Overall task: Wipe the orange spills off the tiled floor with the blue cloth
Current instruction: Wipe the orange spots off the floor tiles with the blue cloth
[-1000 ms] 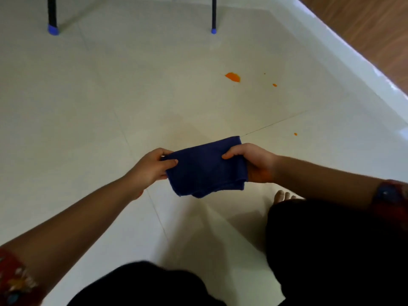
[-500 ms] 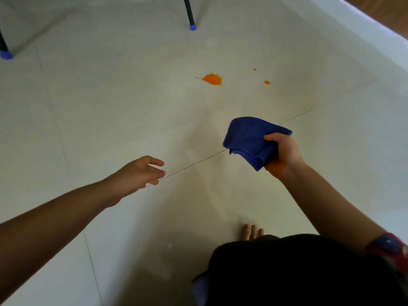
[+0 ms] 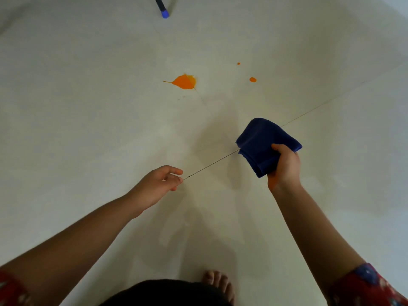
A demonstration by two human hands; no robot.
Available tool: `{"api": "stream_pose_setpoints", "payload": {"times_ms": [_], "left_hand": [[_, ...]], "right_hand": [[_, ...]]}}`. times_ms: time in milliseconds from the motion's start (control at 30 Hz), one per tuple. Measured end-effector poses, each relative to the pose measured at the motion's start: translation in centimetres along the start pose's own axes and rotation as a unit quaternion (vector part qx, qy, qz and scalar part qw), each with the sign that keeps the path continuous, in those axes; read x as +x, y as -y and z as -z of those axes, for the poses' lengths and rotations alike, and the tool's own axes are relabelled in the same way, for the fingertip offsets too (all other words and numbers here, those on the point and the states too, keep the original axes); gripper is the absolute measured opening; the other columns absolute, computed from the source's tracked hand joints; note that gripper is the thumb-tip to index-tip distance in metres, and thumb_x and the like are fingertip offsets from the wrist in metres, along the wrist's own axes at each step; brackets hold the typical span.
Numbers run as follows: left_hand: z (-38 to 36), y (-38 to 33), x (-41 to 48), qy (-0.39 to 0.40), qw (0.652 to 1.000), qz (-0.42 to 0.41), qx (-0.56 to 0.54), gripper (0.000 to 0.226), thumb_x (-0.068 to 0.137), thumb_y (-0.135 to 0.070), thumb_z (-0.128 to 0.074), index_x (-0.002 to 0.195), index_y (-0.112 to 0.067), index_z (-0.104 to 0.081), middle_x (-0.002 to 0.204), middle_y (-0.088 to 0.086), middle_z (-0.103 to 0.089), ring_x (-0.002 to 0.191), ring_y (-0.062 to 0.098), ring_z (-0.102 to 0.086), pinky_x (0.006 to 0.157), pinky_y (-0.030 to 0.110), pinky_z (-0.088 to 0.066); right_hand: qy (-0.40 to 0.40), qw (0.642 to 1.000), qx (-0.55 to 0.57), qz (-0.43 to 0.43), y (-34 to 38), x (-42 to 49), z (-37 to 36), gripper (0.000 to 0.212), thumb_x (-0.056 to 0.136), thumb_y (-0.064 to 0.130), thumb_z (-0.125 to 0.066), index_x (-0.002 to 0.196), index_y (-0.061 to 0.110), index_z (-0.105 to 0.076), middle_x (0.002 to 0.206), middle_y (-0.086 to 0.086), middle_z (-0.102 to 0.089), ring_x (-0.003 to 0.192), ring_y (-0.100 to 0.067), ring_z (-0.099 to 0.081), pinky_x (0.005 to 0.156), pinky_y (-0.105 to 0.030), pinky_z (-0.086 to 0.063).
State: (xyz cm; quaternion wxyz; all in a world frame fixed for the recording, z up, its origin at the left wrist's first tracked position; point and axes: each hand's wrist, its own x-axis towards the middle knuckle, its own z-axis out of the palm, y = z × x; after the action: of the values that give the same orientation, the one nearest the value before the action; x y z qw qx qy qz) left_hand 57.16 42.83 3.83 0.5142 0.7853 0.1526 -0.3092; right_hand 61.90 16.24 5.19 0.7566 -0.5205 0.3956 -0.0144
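Note:
A folded blue cloth (image 3: pixel 262 142) is gripped in my right hand (image 3: pixel 284 166), held above the pale tiled floor (image 3: pixel 88 120) right of centre. The largest orange spill (image 3: pixel 184 82) lies on the floor farther ahead, up and to the left of the cloth. A small orange drop (image 3: pixel 253 79) and a tinier speck (image 3: pixel 238 63) lie to its right. My left hand (image 3: pixel 160 184) hovers empty over a tile joint, fingers loosely curled and apart.
A black chair leg with a blue foot cap (image 3: pixel 164 13) stands at the top centre. My bare toes (image 3: pixel 217 283) and dark-clothed knee (image 3: pixel 167 293) are at the bottom edge. A thin grout line (image 3: pixel 212 165) runs diagonally between my hands.
My left hand let go of the cloth, which my right hand now holds alone. The view has come closer to the spills, and the right hand has carried the cloth forward and to the right.

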Motion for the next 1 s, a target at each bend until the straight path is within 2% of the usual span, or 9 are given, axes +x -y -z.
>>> {"api": "stream_pose_setpoints", "payload": {"times_ms": [133,300,433,533,567,667,733,900,1000], "left_hand": [[-1.8,-2.4,2.3,0.011,0.999,-0.030,0.016,0.019,0.093,-0.027,-0.056,0.111,-0.027,-0.062,0.112,-0.002,-0.068,0.103,0.014,-0.063,0.081,0.023,-0.043],[-4.1,-3.8,5.2,-0.003,0.998,-0.064,0.026,0.020,0.089,-0.032,-0.059,0.107,-0.029,-0.064,0.113,-0.005,-0.065,0.106,0.014,-0.061,0.086,0.027,-0.043],[-4.8,-4.2,6.6,0.046,0.984,-0.102,0.138,0.018,0.093,-0.025,-0.058,0.110,-0.031,-0.059,0.110,-0.013,-0.060,0.103,0.012,-0.061,0.080,0.023,-0.044],[-3.1,-4.0,7.0,0.131,0.936,-0.124,0.302,0.030,0.092,-0.028,-0.059,0.121,-0.033,-0.053,0.121,-0.015,-0.055,0.110,0.008,-0.055,0.088,0.024,-0.041],[-2.4,-3.7,7.3,0.137,0.923,-0.126,0.338,0.033,0.092,-0.029,-0.058,0.124,-0.032,-0.052,0.124,-0.015,-0.053,0.114,0.007,-0.051,0.089,0.023,-0.038],[-1.2,-2.6,8.5,0.094,0.922,-0.125,0.354,0.043,0.092,-0.030,-0.058,0.134,-0.030,-0.047,0.139,-0.010,-0.047,0.127,0.010,-0.044,0.098,0.025,-0.035],[-1.5,-1.4,9.4,0.037,0.927,-0.143,0.345,0.055,0.091,-0.031,-0.060,0.142,-0.026,-0.040,0.150,-0.006,-0.037,0.138,0.013,-0.034,0.107,0.028,-0.029],[-2.8,1.9,12.2,-0.057,0.908,-0.140,0.390,0.087,0.083,-0.056,-0.060,0.152,-0.032,-0.013,0.162,-0.006,0.000,0.149,0.019,-0.002,0.118,0.043,-0.012],[-2.3,3.4,12.3,-0.034,0.888,-0.146,0.434,0.097,0.067,-0.079,-0.031,0.149,-0.042,0.006,0.157,-0.015,0.021,0.147,0.011,0.013,0.118,0.045,-0.001]], "right_hand": [[0.000,0.998,-0.031,0.057,2.4,1.8,1.3,0.021,0.092,0.005,-0.049,0.100,0.023,-0.057,0.096,0.004,-0.064,0.096,-0.018,-0.061,0.081,-0.033,-0.050],[-0.016,0.963,-0.167,0.211,3.8,4.3,3.3,0.046,0.087,0.002,-0.039,0.116,0.028,-0.063,0.082,0.005,-0.064,0.067,-0.009,-0.053,0.054,-0.020,-0.041],[0.005,0.812,-0.490,0.317,1.2,5.1,6.4,0.056,0.088,0.006,-0.046,0.133,0.039,-0.054,0.101,-0.008,-0.068,0.077,-0.022,-0.062,0.071,-0.028,-0.049],[0.100,0.668,-0.719,0.165,-1.9,4.0,8.0,0.051,0.092,0.054,-0.048,0.141,0.042,-0.039,0.129,0.002,-0.060,0.109,-0.025,-0.060,0.083,-0.033,-0.047],[0.105,0.647,-0.742,0.143,-2.9,4.0,8.3,0.060,0.089,0.066,-0.043,0.143,0.040,-0.036,0.137,0.005,-0.054,0.119,-0.023,-0.055,0.087,-0.034,-0.045],[0.008,0.640,-0.724,0.256,-4.7,6.6,7.3,0.061,0.096,0.061,-0.030,0.151,0.038,-0.020,0.162,0.004,-0.014,0.149,-0.025,-0.012,0.115,-0.047,-0.020],[-0.014,0.631,-0.733,0.254,-5.9,9.1,6.0,0.058,0.099,0.053,-0.023,0.153,0.038,-0.007,0.163,0.004,0.004,0.149,-0.029,0.010,0.117,-0.056,-0.004],[0.058,0.596,-0.742,0.302,-10.9,7.1,6.4,0.057,0.098,0.049,-0.015,0.154,0.036,-0.010,0.163,0.003,-0.003,0.149,-0.031,0.008,0.119,-0.051,-0.006],[0.076,0.585,-0.744,0.313,-10.1,7.2,10.6,0.057,0.098,0.051,-0.019,0.153,0.038,-0.014,0.162,0.006,-0.006,0.150,-0.029,0.005,0.119,-0.048,-0.011]]}}
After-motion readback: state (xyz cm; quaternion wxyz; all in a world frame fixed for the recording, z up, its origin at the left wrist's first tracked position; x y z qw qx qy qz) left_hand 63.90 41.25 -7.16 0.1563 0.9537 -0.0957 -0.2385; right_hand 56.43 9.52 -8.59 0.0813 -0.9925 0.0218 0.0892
